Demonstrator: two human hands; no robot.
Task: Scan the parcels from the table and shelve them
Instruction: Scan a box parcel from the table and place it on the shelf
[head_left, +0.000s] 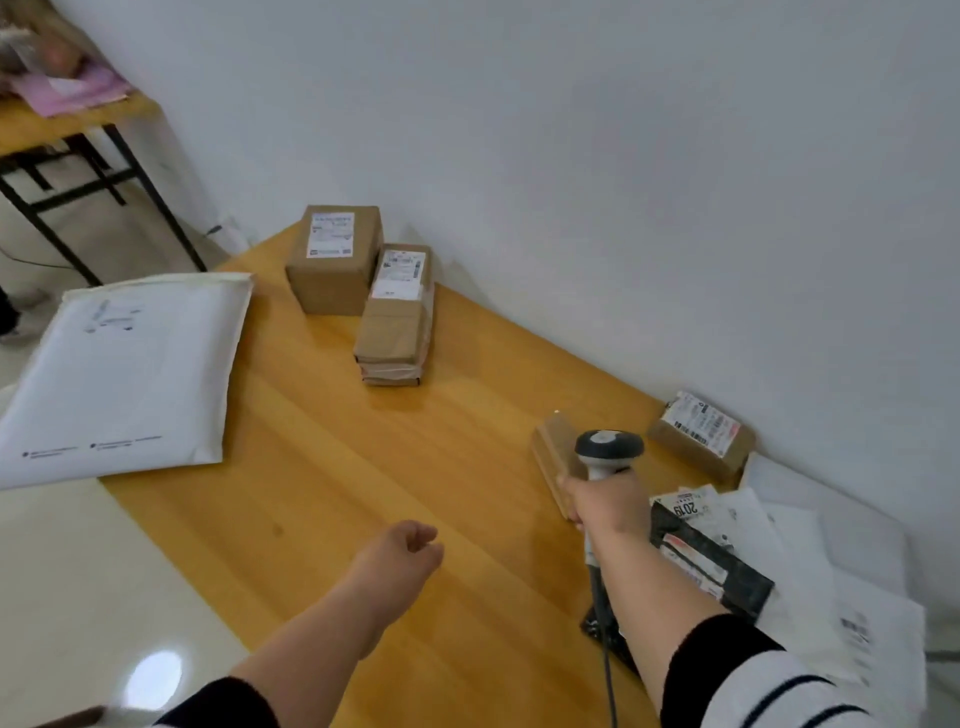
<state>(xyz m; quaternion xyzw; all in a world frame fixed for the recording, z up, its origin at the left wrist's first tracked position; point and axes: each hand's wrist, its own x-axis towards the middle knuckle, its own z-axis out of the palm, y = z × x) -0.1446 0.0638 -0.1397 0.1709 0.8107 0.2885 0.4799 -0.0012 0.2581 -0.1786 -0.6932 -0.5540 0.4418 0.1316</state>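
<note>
Two hands are over the wooden surface (322, 467), which stands against a white wall (623, 182). The right hand (605, 501) is closed around the handle of a barcode scanner (608, 449), whose dark head points away from the person; its cable (605, 665) runs down along the forearm. Just beside this hand, at its left and partly behind the scanner, a small brown box (553, 457) stands on the surface; whether the fingers touch it, I cannot tell. The left hand (402, 551) hangs above the middle of the surface with its fingers loosely curled, and it holds nothing. Far from both hands, near the wall, a larger cardboard box (332, 260) with a white label stands, and touching its right side is a long taped box (397, 317). A white padded envelope (124, 374) lies at the left edge of the surface and reaches out over the floor, well apart from the left hand. To the right of the scanner, by the wall, another labelled box (701, 436) rests. Under the right forearm lies a black mailer bag (717, 566) with labels, on top of some white bags (841, 597). In the far left corner a second table (67, 124) carries a pink packet (72, 91), which is blurred.
</note>
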